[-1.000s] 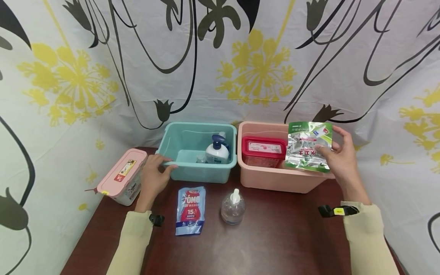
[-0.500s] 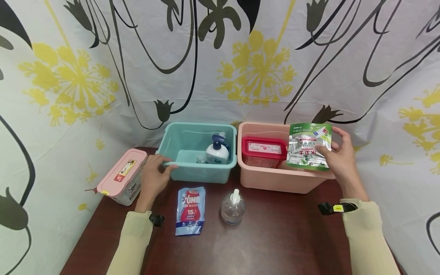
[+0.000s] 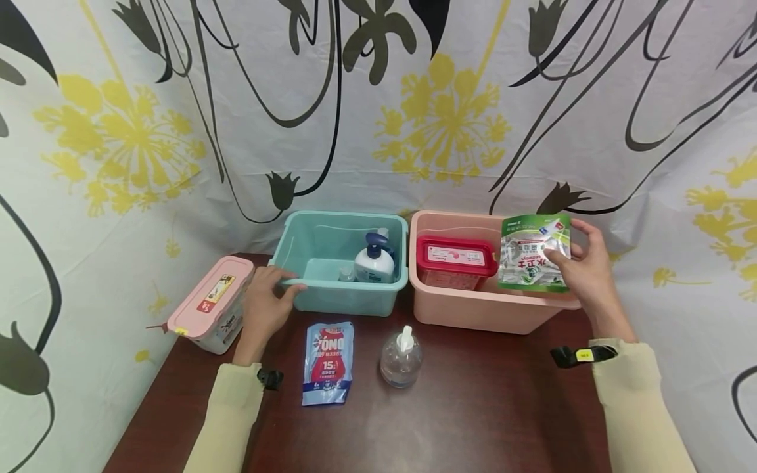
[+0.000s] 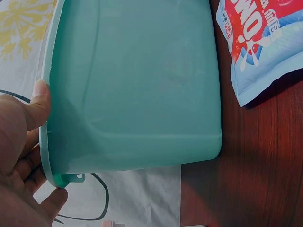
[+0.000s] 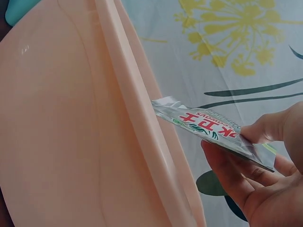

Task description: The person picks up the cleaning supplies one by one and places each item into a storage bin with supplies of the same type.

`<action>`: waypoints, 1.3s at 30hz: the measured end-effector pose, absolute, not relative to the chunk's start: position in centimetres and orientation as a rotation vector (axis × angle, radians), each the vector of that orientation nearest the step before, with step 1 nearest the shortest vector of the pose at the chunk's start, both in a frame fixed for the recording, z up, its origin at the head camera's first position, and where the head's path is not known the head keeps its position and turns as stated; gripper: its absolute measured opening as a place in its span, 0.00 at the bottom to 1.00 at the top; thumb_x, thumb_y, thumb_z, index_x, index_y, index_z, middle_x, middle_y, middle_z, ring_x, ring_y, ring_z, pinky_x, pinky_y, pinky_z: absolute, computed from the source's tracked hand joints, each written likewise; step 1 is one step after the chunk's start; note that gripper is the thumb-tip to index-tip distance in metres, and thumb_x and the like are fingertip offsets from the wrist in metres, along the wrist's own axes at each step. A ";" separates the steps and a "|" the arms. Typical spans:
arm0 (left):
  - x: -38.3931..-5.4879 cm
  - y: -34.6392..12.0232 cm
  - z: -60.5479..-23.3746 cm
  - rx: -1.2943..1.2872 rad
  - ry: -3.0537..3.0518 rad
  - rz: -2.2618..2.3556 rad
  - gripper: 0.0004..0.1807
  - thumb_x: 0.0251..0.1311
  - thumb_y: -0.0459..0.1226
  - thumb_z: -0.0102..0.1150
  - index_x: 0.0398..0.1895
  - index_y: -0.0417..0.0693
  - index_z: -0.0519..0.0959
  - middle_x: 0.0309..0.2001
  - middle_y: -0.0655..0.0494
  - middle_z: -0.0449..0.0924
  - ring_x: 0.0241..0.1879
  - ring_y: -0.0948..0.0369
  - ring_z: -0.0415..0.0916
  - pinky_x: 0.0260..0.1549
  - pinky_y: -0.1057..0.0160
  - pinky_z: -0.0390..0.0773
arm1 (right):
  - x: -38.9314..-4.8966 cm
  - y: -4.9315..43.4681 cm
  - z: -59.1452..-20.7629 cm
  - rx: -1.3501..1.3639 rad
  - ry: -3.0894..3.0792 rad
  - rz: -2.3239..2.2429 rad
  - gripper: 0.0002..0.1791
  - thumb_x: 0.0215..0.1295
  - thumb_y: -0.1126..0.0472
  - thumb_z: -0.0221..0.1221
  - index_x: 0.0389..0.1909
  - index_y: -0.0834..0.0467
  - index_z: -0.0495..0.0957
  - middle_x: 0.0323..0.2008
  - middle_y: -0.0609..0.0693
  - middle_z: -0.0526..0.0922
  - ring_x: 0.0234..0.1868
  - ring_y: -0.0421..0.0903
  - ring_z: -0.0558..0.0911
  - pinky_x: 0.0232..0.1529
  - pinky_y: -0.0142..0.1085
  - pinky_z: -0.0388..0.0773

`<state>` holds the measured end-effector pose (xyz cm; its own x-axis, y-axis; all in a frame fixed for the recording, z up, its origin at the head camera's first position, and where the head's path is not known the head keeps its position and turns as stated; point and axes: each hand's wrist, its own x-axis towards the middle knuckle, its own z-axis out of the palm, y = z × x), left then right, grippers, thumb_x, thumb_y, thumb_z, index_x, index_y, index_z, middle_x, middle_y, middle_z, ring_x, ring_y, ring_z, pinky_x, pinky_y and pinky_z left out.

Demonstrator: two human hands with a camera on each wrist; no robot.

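Observation:
My left hand (image 3: 267, 301) grips the front left corner of the teal plastic bin (image 3: 343, 297), thumb and fingers on either side of its rim in the left wrist view. My right hand (image 3: 588, 276) pinches a green and silver pouch (image 3: 529, 253) by its right edge, thumb on the front and fingers behind. The pouch is over the right part of the pink bin (image 3: 473, 312); its lower edge overlaps the bin's opening. Inside the pink bin lies a container with a red lid (image 3: 457, 256). A white pump bottle (image 3: 374, 264) with a dark blue top is in the teal bin.
A blue OMO refill pouch (image 3: 328, 362) lies on the dark wooden table (image 3: 461, 407). Beside it stands a clear pump bottle (image 3: 401, 360) with a white top. A pink-lidded box (image 3: 211, 299) is left of my left hand. A patterned cloth (image 3: 355, 144) hangs behind the bins.
The green and silver pouch has shifted slightly right and tipped a little in my right hand. The red-lidded container's right end has slid slightly right. My left hand keeps its place on the teal bin.

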<state>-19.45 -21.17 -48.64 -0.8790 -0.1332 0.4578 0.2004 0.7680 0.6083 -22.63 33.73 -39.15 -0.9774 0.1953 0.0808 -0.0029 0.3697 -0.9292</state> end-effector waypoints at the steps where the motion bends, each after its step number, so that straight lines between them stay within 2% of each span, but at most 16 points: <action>1: -19.4 -21.2 -48.6 -0.051 -2.477 -0.929 0.17 0.59 0.48 0.74 0.45 0.50 0.85 0.49 0.49 0.84 0.48 0.52 0.72 0.56 0.40 0.76 | -22.7 33.8 -39.2 -0.177 -2.479 1.616 0.40 0.74 0.60 0.59 0.79 0.42 0.49 0.48 0.40 0.80 0.34 0.29 0.85 0.33 0.27 0.83; 5: -19.4 -21.2 -48.6 -0.053 -2.475 -0.928 0.17 0.59 0.48 0.74 0.45 0.50 0.85 0.49 0.49 0.84 0.48 0.52 0.72 0.56 0.40 0.76 | -22.9 33.8 -39.2 -0.180 -2.557 1.498 0.40 0.75 0.57 0.57 0.80 0.41 0.47 0.61 0.63 0.76 0.35 0.26 0.83 0.34 0.27 0.82; 7: -19.5 -21.2 -48.7 -0.054 -2.474 -0.926 0.17 0.59 0.48 0.74 0.45 0.50 0.85 0.49 0.49 0.84 0.48 0.52 0.72 0.56 0.39 0.76 | -23.0 33.9 -39.2 -0.179 -2.574 1.476 0.40 0.76 0.56 0.57 0.80 0.41 0.46 0.65 0.70 0.73 0.35 0.25 0.82 0.34 0.27 0.81; 13: -19.5 -21.2 -48.6 -0.050 -2.472 -0.930 0.17 0.58 0.49 0.74 0.45 0.50 0.85 0.49 0.49 0.84 0.48 0.52 0.72 0.57 0.39 0.76 | -23.4 34.0 -39.0 -0.158 -2.614 1.426 0.42 0.75 0.56 0.57 0.82 0.47 0.44 0.66 0.75 0.72 0.34 0.22 0.79 0.32 0.26 0.79; 19: -19.4 -21.1 -48.5 -0.057 -2.474 -0.928 0.17 0.58 0.48 0.74 0.45 0.50 0.85 0.50 0.49 0.84 0.48 0.52 0.73 0.57 0.39 0.76 | -23.7 34.3 -39.0 -0.163 -2.690 1.333 0.44 0.75 0.54 0.58 0.82 0.48 0.43 0.64 0.75 0.74 0.31 0.27 0.79 0.31 0.29 0.79; 23: -19.4 -21.1 -48.5 -0.064 -2.471 -0.927 0.17 0.59 0.48 0.74 0.45 0.50 0.85 0.49 0.49 0.85 0.48 0.52 0.72 0.56 0.40 0.76 | -23.8 34.6 -38.9 -0.158 -2.722 1.299 0.44 0.75 0.54 0.58 0.82 0.49 0.43 0.66 0.75 0.72 0.32 0.29 0.80 0.30 0.30 0.79; 27: -19.4 -21.2 -48.6 -0.068 -2.466 -0.921 0.17 0.58 0.48 0.74 0.45 0.50 0.85 0.49 0.49 0.85 0.47 0.52 0.72 0.55 0.40 0.76 | -23.9 34.7 -38.8 -0.139 -2.764 1.216 0.44 0.74 0.53 0.59 0.82 0.49 0.45 0.66 0.76 0.72 0.42 0.45 0.85 0.31 0.27 0.77; 30: -19.4 -21.2 -48.6 -0.067 -2.466 -0.924 0.17 0.59 0.49 0.74 0.45 0.50 0.85 0.49 0.49 0.85 0.47 0.52 0.72 0.55 0.40 0.76 | -24.0 34.7 -38.7 -0.122 -2.789 1.139 0.43 0.74 0.53 0.59 0.81 0.49 0.47 0.64 0.76 0.73 0.50 0.60 0.84 0.30 0.27 0.76; 32: -19.4 -21.2 -48.6 -0.064 -2.469 -0.927 0.17 0.59 0.49 0.74 0.45 0.50 0.85 0.49 0.49 0.85 0.47 0.52 0.72 0.55 0.40 0.76 | -24.1 34.6 -38.7 -0.114 -2.795 1.107 0.42 0.74 0.52 0.59 0.81 0.49 0.48 0.63 0.76 0.75 0.51 0.64 0.83 0.30 0.28 0.76; 35: -19.4 -21.2 -48.6 -0.058 -2.473 -0.930 0.17 0.59 0.49 0.73 0.45 0.50 0.85 0.49 0.49 0.85 0.48 0.52 0.72 0.56 0.40 0.76 | -24.3 34.6 -38.7 -0.101 -2.796 1.090 0.41 0.74 0.53 0.59 0.81 0.49 0.48 0.62 0.76 0.76 0.47 0.60 0.84 0.29 0.30 0.77; 39: -19.4 -21.2 -48.5 -0.057 -2.475 -0.932 0.17 0.59 0.49 0.73 0.45 0.50 0.85 0.49 0.49 0.84 0.47 0.53 0.72 0.55 0.40 0.76 | -24.5 34.7 -38.7 -0.067 -2.775 1.098 0.39 0.74 0.57 0.58 0.80 0.50 0.51 0.59 0.73 0.80 0.37 0.37 0.84 0.29 0.29 0.78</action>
<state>-19.42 -21.22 -48.53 -0.8785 -0.1302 0.4597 0.2055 0.7657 0.6095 -24.48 34.67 -38.69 -0.9868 0.0991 0.1284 -0.0156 0.7300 -0.6832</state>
